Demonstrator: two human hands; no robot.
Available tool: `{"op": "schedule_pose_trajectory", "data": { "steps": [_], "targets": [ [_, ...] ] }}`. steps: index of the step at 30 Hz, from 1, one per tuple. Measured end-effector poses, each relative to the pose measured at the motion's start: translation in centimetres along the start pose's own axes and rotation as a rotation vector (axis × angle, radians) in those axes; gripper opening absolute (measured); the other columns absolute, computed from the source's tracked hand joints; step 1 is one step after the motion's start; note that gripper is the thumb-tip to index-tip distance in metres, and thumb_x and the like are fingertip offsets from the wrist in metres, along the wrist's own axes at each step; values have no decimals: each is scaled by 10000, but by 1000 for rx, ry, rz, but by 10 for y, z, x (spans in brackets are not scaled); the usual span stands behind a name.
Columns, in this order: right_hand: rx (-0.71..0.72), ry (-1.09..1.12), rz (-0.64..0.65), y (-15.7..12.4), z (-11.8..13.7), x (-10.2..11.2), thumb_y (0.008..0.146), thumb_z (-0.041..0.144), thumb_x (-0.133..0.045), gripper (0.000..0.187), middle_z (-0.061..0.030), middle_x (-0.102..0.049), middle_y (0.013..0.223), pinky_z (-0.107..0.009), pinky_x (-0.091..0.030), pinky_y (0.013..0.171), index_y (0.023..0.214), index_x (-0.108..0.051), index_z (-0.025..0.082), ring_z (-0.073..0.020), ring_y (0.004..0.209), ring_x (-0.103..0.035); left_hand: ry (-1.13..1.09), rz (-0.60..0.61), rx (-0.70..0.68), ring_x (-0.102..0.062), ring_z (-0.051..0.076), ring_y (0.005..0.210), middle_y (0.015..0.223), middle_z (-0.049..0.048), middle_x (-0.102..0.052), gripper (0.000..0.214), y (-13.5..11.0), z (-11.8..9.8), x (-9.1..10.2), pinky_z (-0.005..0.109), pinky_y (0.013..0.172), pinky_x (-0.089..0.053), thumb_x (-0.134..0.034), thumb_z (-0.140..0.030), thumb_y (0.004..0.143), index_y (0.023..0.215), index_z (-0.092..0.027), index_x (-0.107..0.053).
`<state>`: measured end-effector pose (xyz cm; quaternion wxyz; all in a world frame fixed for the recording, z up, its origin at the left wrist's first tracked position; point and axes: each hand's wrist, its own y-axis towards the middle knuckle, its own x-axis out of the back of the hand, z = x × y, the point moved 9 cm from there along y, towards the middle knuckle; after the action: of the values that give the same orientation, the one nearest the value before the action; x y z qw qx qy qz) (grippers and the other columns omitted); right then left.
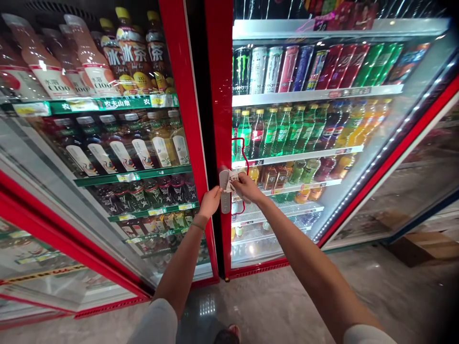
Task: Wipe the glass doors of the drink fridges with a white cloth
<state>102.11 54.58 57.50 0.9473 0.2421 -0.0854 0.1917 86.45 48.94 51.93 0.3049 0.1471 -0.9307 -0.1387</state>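
Two red-framed glass-door drink coolers stand before me. My left hand (210, 201) is closed around the red edge of the right cooler's door frame (219, 119), just left of the grey door handle (225, 192). My right hand (246, 186) is pinched on a small white cloth (233, 177) and presses it against the top of that handle. Both arms reach forward from the bottom of the view.
The left cooler (107, 143) holds bottled teas and juices on green-edged shelves. The right cooler's shelves (315, 94) carry cans, green and dark soda bottles. A cardboard box (426, 243) lies on the grey floor at right. My shoe (229, 334) shows at the bottom.
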Motion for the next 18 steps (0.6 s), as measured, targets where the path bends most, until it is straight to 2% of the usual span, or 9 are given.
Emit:
{"op": "schedule_pose_trajectory", "data": {
  "steps": [5,9,13,18],
  "targets": [
    [20,-18,44,-2,5,0,779,446,-592,250,17,-598,777,-302,-465,726,825,-581,201,-158,745,-549,-14,-16,0,-631,184,737,680,-1,-606,371,-8,-7,0,278,725,-509,-486,-523,993,837,-217,-625],
    [39,-21,68,-20,11,4,797,454,-590,252,10,-603,807,-305,-464,728,837,-586,206,-167,765,-558,1,-19,-3,-607,178,705,635,-17,-585,391,-28,-15,0,273,701,-506,-499,-549,980,812,-219,-625],
    [67,-14,94,-55,24,10,816,446,-593,236,18,-593,791,-301,-462,720,831,-578,210,-165,750,-548,47,-1,-32,-589,176,683,610,-21,-564,396,-63,-35,-1,265,679,-477,-486,-520,990,770,-218,-616],
    [20,47,98,-113,43,23,820,483,-612,277,26,-569,771,-288,-442,689,835,-559,212,-157,724,-534,115,11,-100,-564,167,665,622,-9,-554,351,-119,-79,-4,261,676,-421,-500,-417,994,724,-213,-594]
  ]
}}
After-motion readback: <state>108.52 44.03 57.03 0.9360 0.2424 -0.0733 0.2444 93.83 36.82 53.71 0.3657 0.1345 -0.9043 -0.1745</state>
